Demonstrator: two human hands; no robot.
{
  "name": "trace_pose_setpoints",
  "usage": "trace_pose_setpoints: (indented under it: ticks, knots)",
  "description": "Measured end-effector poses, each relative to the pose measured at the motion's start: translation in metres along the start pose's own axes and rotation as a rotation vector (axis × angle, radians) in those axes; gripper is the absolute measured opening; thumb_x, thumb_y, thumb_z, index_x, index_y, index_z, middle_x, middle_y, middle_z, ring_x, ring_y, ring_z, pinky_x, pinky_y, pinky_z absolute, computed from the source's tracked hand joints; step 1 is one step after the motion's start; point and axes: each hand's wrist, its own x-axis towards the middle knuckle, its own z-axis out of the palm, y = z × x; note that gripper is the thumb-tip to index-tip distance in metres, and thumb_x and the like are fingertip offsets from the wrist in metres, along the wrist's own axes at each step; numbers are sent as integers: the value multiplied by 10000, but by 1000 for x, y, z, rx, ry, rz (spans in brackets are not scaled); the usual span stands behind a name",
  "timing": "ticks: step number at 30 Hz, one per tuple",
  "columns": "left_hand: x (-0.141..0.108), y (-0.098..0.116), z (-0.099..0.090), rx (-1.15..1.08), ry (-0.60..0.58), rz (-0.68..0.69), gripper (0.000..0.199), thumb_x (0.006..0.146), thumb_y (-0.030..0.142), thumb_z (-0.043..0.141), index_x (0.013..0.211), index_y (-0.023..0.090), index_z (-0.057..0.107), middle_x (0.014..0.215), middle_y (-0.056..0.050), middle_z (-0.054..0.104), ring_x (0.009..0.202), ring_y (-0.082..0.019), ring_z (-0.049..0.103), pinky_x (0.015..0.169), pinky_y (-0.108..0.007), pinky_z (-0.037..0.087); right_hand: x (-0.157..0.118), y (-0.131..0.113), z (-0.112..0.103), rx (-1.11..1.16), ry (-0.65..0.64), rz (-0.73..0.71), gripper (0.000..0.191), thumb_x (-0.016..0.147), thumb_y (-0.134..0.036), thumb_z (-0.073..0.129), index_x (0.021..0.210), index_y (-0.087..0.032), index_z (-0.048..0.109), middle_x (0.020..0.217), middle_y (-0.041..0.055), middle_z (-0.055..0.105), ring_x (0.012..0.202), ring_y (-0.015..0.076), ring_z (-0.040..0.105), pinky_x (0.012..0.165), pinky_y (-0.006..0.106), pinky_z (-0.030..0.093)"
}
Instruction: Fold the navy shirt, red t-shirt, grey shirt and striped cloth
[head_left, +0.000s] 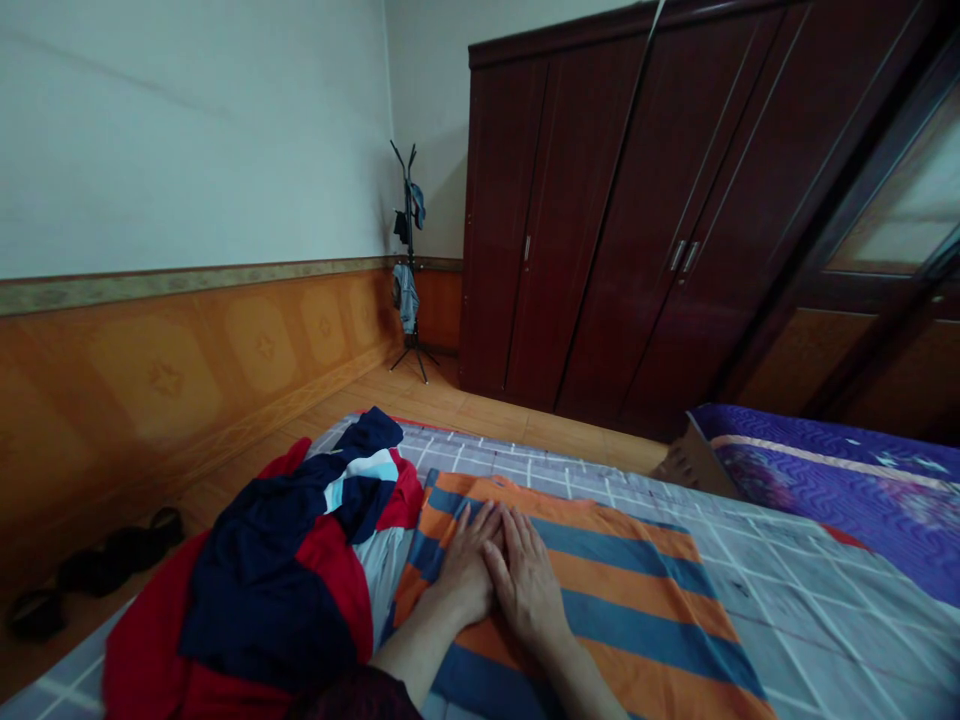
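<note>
An orange and grey-blue striped shirt lies spread flat on the bed. Both my hands rest on its left part, side by side and touching. My left hand lies palm down with its fingers stretched toward the shirt's far edge. Against it, my right hand also lies flat, fingers extended and thumb reaching over toward the left hand. Neither hand grips the cloth. Just left of the shirt sits a crumpled heap of navy, red and white clothing.
A grey checked sheet covers the bed. To the right is a second bed with a purple cover. Dark red wardrobes line the far wall. A coat rack stands in the corner. Dark shoes lie on the floor at left.
</note>
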Motion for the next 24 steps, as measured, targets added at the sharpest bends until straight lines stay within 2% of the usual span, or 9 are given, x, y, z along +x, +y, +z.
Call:
trace_pose_setpoints:
  ticks: [3, 7, 11, 13, 15, 17, 20, 22, 24]
  knots:
    - [1, -5, 6, 17, 76, -36, 541, 972, 426, 248, 1469, 215, 274, 1542, -44, 223, 1431, -243, 132, 1168, -504, 91, -16, 32, -8, -96, -11, -67, 586, 954, -511, 301, 1351, -116, 476, 1408, 137, 463, 1337, 273, 367, 1074, 432, 358]
    - [4, -11, 16, 20, 130, -55, 577, 957, 479, 257, 1465, 207, 288, 1543, -37, 219, 1430, -255, 133, 1166, -522, 93, -41, 102, -31, -239, -30, -28, 658, 913, -574, 348, 1357, -104, 471, 1429, 147, 431, 1337, 292, 362, 1068, 464, 359]
    - [6, -13, 18, 7, 134, -58, 609, 941, 517, 275, 1461, 202, 300, 1539, -44, 232, 1429, -274, 130, 1160, -544, 93, -62, 163, -50, -295, 2, -33, 546, 916, -517, 331, 1259, -173, 578, 1393, 137, 482, 1340, 308, 353, 1023, 520, 384]
    - [7, -13, 18, -3, 150, -54, 613, 936, 526, 282, 1456, 203, 313, 1533, -47, 251, 1426, -279, 141, 1158, -548, 97, -69, 166, -52, -294, 17, -88, 468, 919, -465, 324, 1140, -223, 658, 1356, 128, 523, 1344, 330, 339, 1014, 551, 373]
    - [6, -13, 18, -12, 158, -47, 614, 934, 526, 285, 1455, 201, 317, 1530, -52, 261, 1424, -286, 149, 1155, -555, 97, -72, 146, -49, -288, 43, -77, 448, 917, -441, 336, 1135, -226, 664, 1355, 130, 522, 1339, 346, 343, 1015, 564, 367]
    - [5, -13, 17, -15, 154, -42, 616, 935, 521, 286, 1459, 197, 307, 1531, -58, 258, 1424, -289, 145, 1152, -560, 91, -74, 114, -43, -267, 54, -27, 501, 907, -467, 378, 1281, -193, 568, 1410, 133, 460, 1326, 332, 371, 1017, 526, 395]
    - [3, -15, 15, -16, 143, -41, 616, 938, 527, 280, 1462, 205, 296, 1535, -50, 244, 1427, -285, 132, 1153, -561, 85, -82, 85, -41, -212, -25, -163, 611, 882, -502, 444, 1418, -211, 404, 1446, 88, 416, 1296, 289, 427, 989, 446, 458]
    - [1, -17, 13, -21, 131, -42, 614, 939, 537, 268, 1462, 216, 297, 1538, -33, 235, 1428, -281, 127, 1154, -561, 85, -91, 96, -49, -228, -34, -207, 662, 866, -500, 475, 1452, -224, 338, 1447, 81, 412, 1287, 295, 438, 966, 448, 478]
    - [0, -19, 12, -26, 118, -45, 619, 939, 545, 259, 1462, 216, 297, 1539, -23, 232, 1429, -279, 125, 1156, -558, 85, -104, 124, -61, -261, -11, -149, 706, 865, -483, 471, 1481, -207, 263, 1458, 100, 391, 1293, 308, 427, 949, 471, 483]
